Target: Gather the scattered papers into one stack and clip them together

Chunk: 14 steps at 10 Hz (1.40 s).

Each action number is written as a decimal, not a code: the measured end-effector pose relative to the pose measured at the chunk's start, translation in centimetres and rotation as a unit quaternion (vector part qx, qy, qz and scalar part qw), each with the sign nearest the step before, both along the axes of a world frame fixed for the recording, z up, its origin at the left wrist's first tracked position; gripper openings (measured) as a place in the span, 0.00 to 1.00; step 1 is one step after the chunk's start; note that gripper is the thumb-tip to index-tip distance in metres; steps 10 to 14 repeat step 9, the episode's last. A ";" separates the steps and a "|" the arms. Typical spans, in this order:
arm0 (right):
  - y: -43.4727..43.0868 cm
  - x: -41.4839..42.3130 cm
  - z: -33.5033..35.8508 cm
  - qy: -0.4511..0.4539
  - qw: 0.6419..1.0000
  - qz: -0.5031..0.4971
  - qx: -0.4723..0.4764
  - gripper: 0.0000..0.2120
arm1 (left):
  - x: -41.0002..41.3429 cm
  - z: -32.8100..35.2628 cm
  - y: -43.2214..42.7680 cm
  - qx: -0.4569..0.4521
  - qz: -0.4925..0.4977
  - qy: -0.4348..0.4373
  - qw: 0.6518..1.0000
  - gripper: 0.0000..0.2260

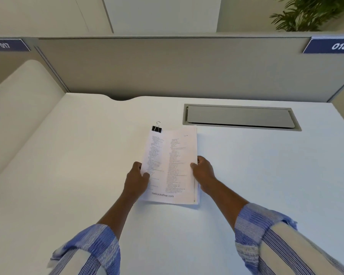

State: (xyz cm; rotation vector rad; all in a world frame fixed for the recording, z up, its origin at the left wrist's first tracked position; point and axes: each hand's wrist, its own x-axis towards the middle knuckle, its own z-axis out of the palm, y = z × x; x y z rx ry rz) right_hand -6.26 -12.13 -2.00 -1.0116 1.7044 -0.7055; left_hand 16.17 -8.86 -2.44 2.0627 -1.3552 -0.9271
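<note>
Fingers of my left hand and right hand pinch stack sides. Papers gathered, clip on far-left corner; task looks done.

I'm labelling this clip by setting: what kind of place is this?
Probably a shared office or library cubicle: a tag numbered 018 on a grey divider, and a white desk with a cable hatch.

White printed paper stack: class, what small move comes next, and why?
Probably release both hands: the white printed paper stack looks gathered, the black metal binder clip already sits on its far left corner, and the left hand and right hand grip its sides.
</note>
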 end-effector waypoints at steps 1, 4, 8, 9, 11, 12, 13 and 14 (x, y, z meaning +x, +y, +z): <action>-1.3 1.8 -0.3 0.029 0.999 -0.001 -0.020 0.17 | 1.3 -0.7 -1.0 -0.023 0.017 -0.025 0.999 0.09; -0.6 3.7 -3.0 0.326 0.924 0.126 -0.155 0.37 | 3.5 -3.3 -1.3 -0.117 -0.091 -0.210 0.966 0.36; 1.1 3.4 -5.2 0.394 0.870 0.260 -0.142 0.42 | 1.8 -4.6 -0.6 0.014 -0.190 -0.305 0.933 0.53; 1.3 1.7 -4.5 0.366 0.879 0.267 -0.150 0.41 | 1.0 -4.0 -0.6 0.013 -0.187 -0.310 0.932 0.53; 1.3 1.7 -4.5 0.366 0.879 0.267 -0.150 0.41 | 1.0 -4.0 -0.6 0.013 -0.187 -0.310 0.932 0.53; 1.3 1.7 -4.5 0.366 0.879 0.267 -0.150 0.41 | 1.0 -4.0 -0.6 0.013 -0.187 -0.310 0.932 0.53; 1.3 1.7 -4.5 0.366 0.879 0.267 -0.150 0.41 | 1.0 -4.0 -0.6 0.013 -0.187 -0.310 0.932 0.53; 1.3 1.7 -4.5 0.366 0.879 0.267 -0.150 0.41 | 1.0 -4.0 -0.6 0.013 -0.187 -0.310 0.932 0.53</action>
